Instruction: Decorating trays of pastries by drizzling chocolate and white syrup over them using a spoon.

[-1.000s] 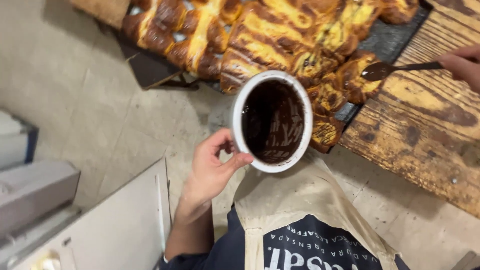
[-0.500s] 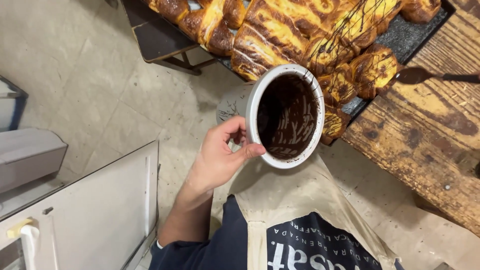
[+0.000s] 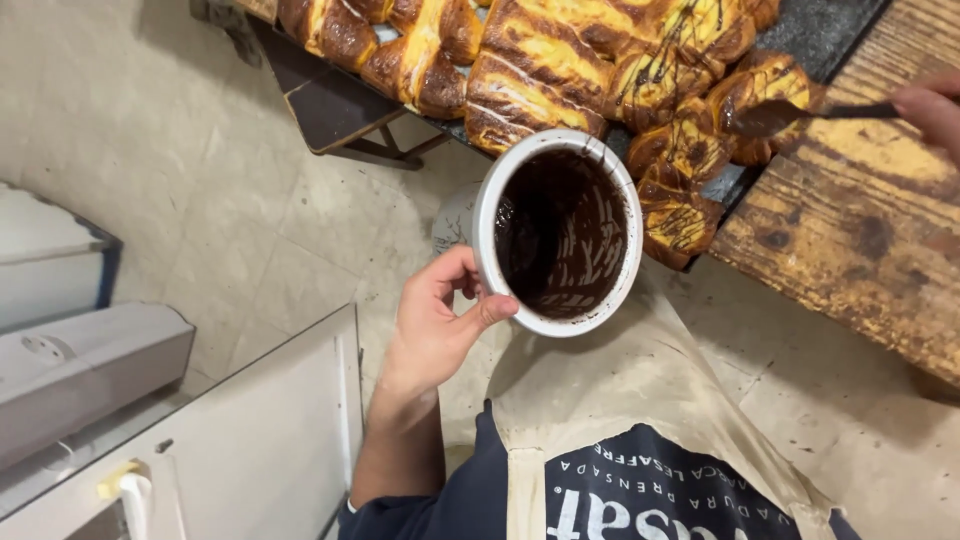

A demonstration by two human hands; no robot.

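Observation:
My left hand (image 3: 435,320) grips the rim of a white pot (image 3: 557,232) whose inside is coated with dark chocolate sauce, thumb hooked over the edge. At the right edge, my right hand (image 3: 932,108) holds a dark spoon (image 3: 790,115) loaded with chocolate over the pastries. Golden braided pastries (image 3: 560,60) lie in rows on a dark tray (image 3: 820,30); several near the spoon carry thin chocolate drizzle lines.
A worn wooden table (image 3: 860,230) holds the tray at the right. A white cabinet (image 3: 230,440) and a grey appliance (image 3: 80,370) stand at lower left. Pale floor tiles (image 3: 180,150) lie below. A beige apron (image 3: 640,400) covers my front.
The view has shifted right and my right hand with the spoon has come back into view at the right edge, over the pastries. The pot stays in my left hand.

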